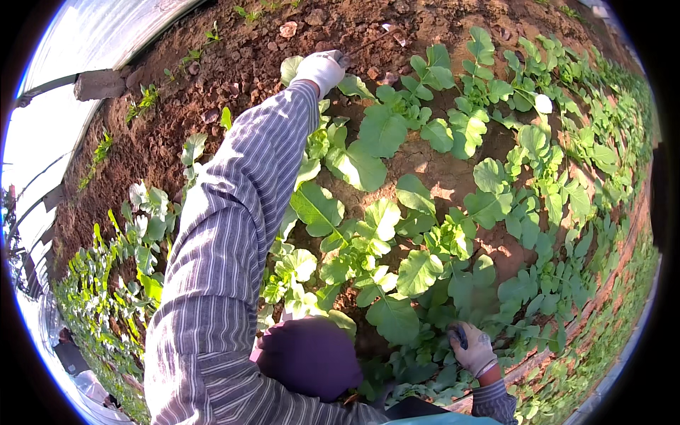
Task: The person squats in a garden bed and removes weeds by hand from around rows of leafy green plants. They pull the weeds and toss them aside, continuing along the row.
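My left hand, in a white work glove with grey on its fingers, reaches far forward over the soil edge. Its fingers are closed around the near end of a thin rust-brown metal rod. This looks like the shank of a small hand tool; its far end is close to the loose soil. Broad-leaved green seedlings stand just beside that hand. At the lower right, my right hand, also gloved, is low among shaded leaves. Its fingers are curled, with a dark fingertip showing; whether it grips anything is unclear.
Crumbly brown soil borders the plants. Plastic sheeting slopes along the left, beside a block. A purple-clothed knee is below my striped left sleeve. Denser plants cover the right side.
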A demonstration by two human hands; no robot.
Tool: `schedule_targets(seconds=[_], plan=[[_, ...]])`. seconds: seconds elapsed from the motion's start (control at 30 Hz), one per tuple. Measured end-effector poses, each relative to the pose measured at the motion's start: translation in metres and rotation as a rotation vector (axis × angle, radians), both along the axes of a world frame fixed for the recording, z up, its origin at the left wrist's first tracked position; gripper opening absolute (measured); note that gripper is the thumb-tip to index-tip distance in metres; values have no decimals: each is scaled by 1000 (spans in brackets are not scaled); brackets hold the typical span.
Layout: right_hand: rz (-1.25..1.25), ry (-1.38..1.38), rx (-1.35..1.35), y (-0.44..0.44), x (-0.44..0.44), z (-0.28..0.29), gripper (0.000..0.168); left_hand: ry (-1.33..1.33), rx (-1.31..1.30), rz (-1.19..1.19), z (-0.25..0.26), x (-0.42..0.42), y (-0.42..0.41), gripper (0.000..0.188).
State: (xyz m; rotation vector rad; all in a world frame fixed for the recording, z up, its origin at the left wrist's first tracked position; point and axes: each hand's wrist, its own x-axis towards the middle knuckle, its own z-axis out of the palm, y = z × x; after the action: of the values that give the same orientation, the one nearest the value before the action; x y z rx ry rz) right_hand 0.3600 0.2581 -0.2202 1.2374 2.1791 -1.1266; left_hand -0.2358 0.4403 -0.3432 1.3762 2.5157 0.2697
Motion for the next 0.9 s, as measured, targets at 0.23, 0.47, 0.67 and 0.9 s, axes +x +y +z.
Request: schedule_targets(seconds=[0.23, 0.47, 0.67, 0.9], plan=[[-78, -56, -6, -12, 8, 15, 27, -8, -270, -218, 10, 71, 107, 37], [-133, 1, -10, -9, -2, 20, 23, -104, -247, -187, -24, 66, 99, 39], [-100, -13, 6, -7, -1, 12, 27, -4, -211, -283, -31, 23, 26, 44], [-74, 39, 13, -1, -4, 11, 26, -64, -240, -173, -9, -12, -72, 34]])
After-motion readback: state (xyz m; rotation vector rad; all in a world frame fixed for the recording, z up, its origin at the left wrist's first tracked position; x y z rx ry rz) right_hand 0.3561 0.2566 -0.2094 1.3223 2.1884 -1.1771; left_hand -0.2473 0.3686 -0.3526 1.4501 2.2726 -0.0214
